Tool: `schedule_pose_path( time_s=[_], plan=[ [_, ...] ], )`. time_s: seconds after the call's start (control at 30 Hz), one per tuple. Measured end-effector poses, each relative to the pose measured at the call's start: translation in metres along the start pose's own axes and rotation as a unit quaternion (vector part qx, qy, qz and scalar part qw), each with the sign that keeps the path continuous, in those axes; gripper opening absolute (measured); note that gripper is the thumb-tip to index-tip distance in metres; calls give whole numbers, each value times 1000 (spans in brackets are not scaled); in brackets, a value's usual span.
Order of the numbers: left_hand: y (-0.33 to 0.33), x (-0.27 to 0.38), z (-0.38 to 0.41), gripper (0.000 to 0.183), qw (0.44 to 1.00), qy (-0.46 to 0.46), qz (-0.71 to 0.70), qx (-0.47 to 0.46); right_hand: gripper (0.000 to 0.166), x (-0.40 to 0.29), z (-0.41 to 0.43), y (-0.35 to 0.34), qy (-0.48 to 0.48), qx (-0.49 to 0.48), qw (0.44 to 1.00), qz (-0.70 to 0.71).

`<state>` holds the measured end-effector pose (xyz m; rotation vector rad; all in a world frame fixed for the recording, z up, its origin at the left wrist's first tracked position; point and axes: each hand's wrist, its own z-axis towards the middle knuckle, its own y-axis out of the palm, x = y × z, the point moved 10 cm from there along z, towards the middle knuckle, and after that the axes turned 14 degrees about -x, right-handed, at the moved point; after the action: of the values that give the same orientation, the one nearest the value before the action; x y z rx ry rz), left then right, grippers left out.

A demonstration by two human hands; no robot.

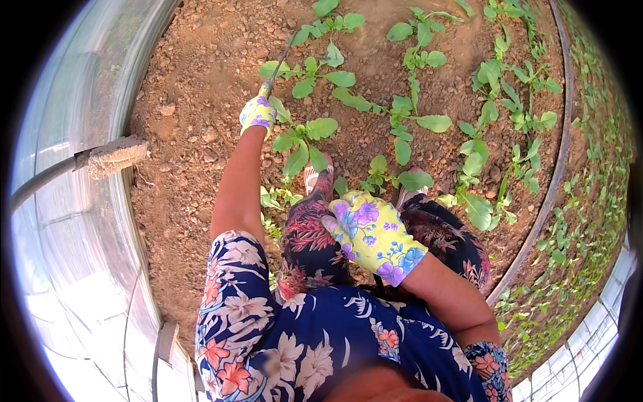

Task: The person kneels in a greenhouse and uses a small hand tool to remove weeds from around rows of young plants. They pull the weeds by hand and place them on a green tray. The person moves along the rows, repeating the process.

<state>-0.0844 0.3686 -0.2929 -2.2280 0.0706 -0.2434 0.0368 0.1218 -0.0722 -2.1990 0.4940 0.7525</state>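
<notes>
My left hand, in a yellow glove with purple flowers, reaches forward over the soil. It grips a thin dark tool, whose shaft slants up and right to the leaves of a green seedling. The tool's far end is hard to make out among the leaves. My right hand wears a matching glove and hovers or rests at my knees, its back towards me. Its fingers curl down out of sight, so whatever is under them is hidden. Just ahead of my shoes, another leafy seedling grows.
Rows of leafy plants run forward through crumbly brown soil. A dark hose curves along the right, with denser greenery beyond. Clear plastic sheeting walls the left side, where a rough block juts over the soil.
</notes>
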Motion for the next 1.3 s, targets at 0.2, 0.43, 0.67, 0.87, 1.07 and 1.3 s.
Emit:
schedule_pose_path(
  time_s=[0.2, 0.43, 0.67, 0.87, 1.07, 1.3],
  plan=[
    [13, -80, -69, 56, 999, -32, 41, -15, 32, -11, -7, 10, 23, -17, 999, -35],
    [44, -208, -179, 39, 990, -129, 31, -38, 28, -6, -9, 7, 28, 27, 998, -49],
    [41, -215, -251, 44, 993, -118, 11, 26, 31, -5, -11, 15, 7, 36, 996, -80],
    [-3, -137, -177, 42, 989, -48, -110, 89, 30, 0, -5, 20, 15, 11, 995, -95],
    [-42, -50, -58, 43, 991, -4, -100, 87, 25, 0, -3, 7, 45, 4, 997, -62],
    [-42, -39, 0, 48, 995, -52, -82, 19, 26, -2, -2, 1, 33, 24, 997, -70]
  ],
)
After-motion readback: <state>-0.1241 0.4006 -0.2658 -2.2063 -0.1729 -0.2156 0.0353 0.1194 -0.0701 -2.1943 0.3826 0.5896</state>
